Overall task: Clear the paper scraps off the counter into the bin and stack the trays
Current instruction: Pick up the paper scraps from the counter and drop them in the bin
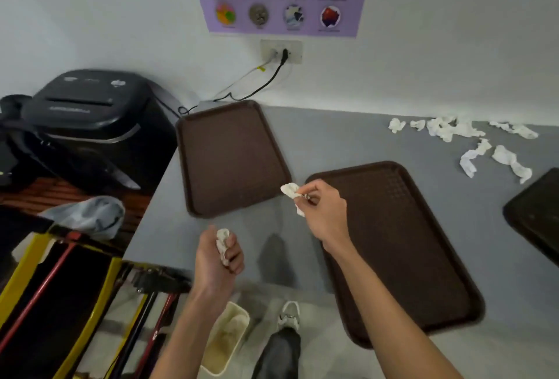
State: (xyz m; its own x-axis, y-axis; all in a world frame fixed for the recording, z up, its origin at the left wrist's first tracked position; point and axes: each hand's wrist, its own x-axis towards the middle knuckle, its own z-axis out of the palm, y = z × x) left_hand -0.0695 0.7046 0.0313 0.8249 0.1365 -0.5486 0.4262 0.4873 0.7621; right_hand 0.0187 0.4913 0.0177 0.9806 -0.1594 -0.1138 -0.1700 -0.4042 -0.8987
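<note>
The left hand (219,254) is clenched in a fist around a crumpled white scrap (223,242), above the front edge of the grey desk (332,142). The right hand (323,212) pinches a second wadded scrap (290,190) between thumb and fingertips, over the gap between two trays. Both are brown rectangular plastic with rounded corners and a pebbled surface: the left tray (230,158) and the near tray (423,242). More loose scraps (453,130), torn and twisted, lie well apart along the wall. A darker tray (538,215) shows at the right edge. A cream bin (245,322) stands on the floor below the left forearm.
</note>
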